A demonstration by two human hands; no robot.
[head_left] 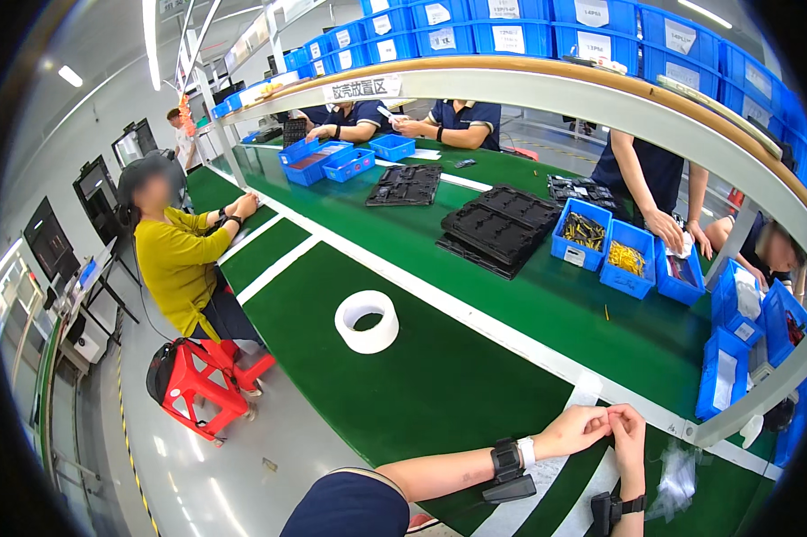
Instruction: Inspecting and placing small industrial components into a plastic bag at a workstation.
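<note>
My left hand [575, 432] and my right hand [628, 434] meet at the fingertips over the near right part of the green table [439, 394]. The fingers of both are closed in a pinch, and whatever may lie between them is too small to make out. Beneath my hands a white tape strip [545, 479] runs across the table, with a second white strip [591, 492] beside it. A roll of white tape [367, 340] rests farther left, apart from both hands. Crumpled clear plastic [676, 479] lies right of my right hand.
A white metal post [761, 394] and overhead shelf [529, 76] with blue bins frame the right and far side. Blue bins of yellow parts [630, 258] and black trays [497, 224] stand across the table. Co-workers sit around; a red stool [202, 389] is at left.
</note>
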